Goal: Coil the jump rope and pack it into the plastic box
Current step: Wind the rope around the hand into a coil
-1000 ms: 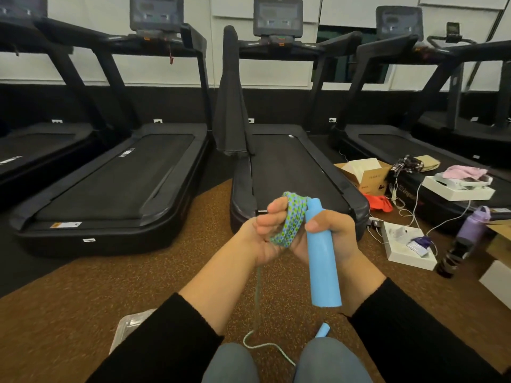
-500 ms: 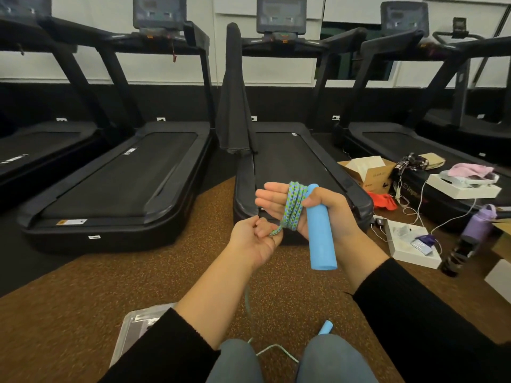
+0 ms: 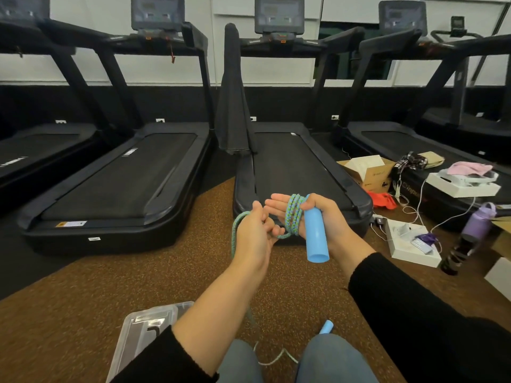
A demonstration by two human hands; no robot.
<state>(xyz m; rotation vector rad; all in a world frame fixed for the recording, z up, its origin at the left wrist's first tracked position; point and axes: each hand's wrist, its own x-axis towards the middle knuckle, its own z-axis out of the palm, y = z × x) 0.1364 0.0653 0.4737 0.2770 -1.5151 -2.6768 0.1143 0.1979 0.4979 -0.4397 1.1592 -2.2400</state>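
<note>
My right hand [image 3: 323, 217] grips a light blue jump rope handle [image 3: 316, 239], its fingers stretched out flat. The green and blue braided rope [image 3: 294, 214] is wound in several loops around those fingers. My left hand [image 3: 254, 236] pinches the free rope just left of the loops, and a slack loop [image 3: 235, 230] arcs over its back and trails down to the floor. The second blue handle [image 3: 326, 327] lies on the floor between my knees. The clear plastic box [image 3: 146, 330] sits on the floor at lower left, partly behind my left sleeve.
Black treadmills [image 3: 290, 167] stand in a row ahead on brown speckled flooring. At right lie a cardboard box [image 3: 370, 172], white boxes [image 3: 409, 244], cables, an orange item [image 3: 383, 200] and a purple bottle [image 3: 475, 225].
Both hands rose and spread apart. My left hand carried the rope out to the left and up beside the loops; the right hand's fingers opened flat.
</note>
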